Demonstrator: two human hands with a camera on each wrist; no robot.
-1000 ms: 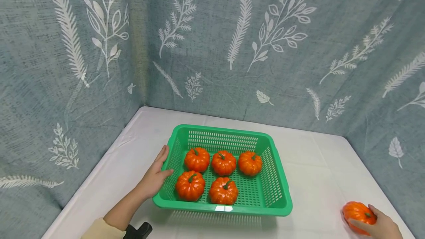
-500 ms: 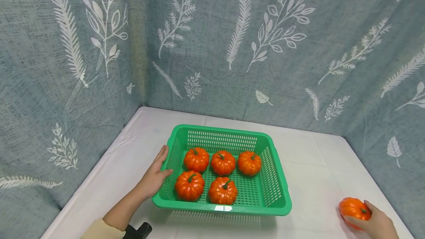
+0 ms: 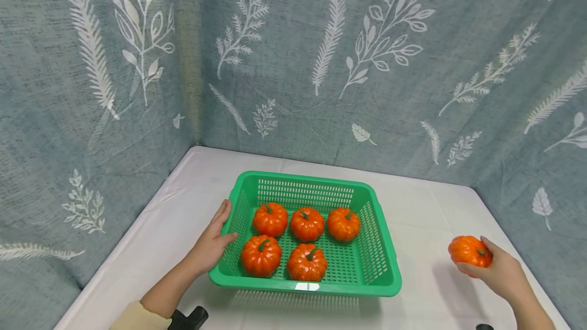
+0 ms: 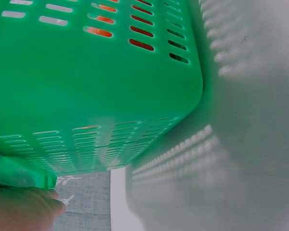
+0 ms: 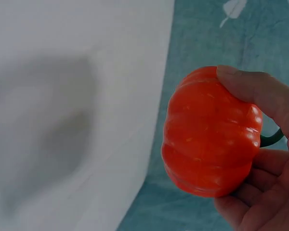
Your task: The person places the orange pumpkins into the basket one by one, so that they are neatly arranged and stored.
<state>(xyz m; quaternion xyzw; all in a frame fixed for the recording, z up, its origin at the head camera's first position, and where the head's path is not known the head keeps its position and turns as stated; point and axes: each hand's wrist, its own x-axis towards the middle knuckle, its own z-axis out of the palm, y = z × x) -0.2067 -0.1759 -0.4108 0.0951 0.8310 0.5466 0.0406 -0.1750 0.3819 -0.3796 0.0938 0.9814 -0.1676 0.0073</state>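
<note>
A green plastic basket (image 3: 348,288) with slotted walls holds several small orange pumpkins (image 3: 307,263) with green stems. On its left rim rests my left hand (image 3: 210,246), thumb over the edge and fingers along the outer side. The left wrist view shows that hand (image 4: 21,209) at the rim, beside the slotted basket wall (image 4: 96,86). Off to the right, my right hand (image 3: 500,271) grips another orange pumpkin (image 3: 469,256) above the table. Seen from the right wrist, thumb and fingers hold this pumpkin (image 5: 209,134) from opposite sides, its stem toward the palm.
A white cloth covers the table (image 3: 426,218). Grey-green curtains (image 3: 293,65) with white leaf prints stand behind and on both sides. The raised pumpkin's shadow (image 3: 454,284) falls on the cloth, with a stretch of tabletop between it and the basket.
My right hand has lifted the pumpkin off the table and moved it left and farther from me. The left hand and the basket stay in place.
</note>
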